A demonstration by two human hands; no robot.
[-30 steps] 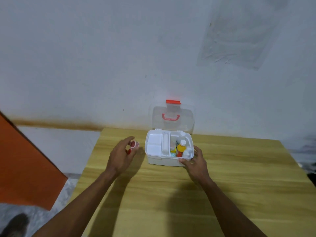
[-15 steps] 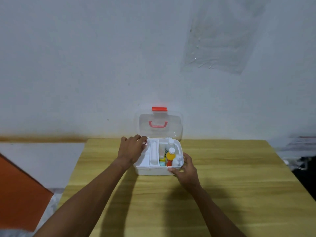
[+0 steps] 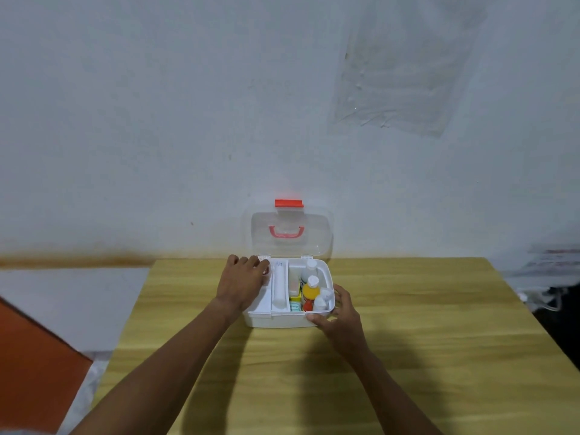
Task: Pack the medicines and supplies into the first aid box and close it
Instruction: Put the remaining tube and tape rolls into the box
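The white first aid box [image 3: 276, 321] stands open at the table's far edge, its clear lid [image 3: 292, 243] with a red handle and red latch [image 3: 288, 203] upright against the wall. In the right half stand a yellow bottle [image 3: 310, 291], a white bottle [image 3: 311, 268] and small white bottles [image 3: 320, 302]. A white divider tray [image 3: 280, 288] fills the left half. My left hand [image 3: 241, 284] reaches into the tray's left compartment, fingers curled over a small red and white item [image 3: 266, 271] that is mostly hidden. My right hand [image 3: 339, 315] grips the box's front right corner.
The wooden table [image 3: 408, 340] stretches toward me and to both sides of the box. An orange panel [image 3: 31, 356] stands on the floor at the left. A clear plastic sheet [image 3: 405, 67] hangs on the wall. Cables lie past the table's right edge.
My left hand carried the small red and white item from beside the box to its left compartment. The right hand stayed on the front right corner. The camera tilted up slightly.
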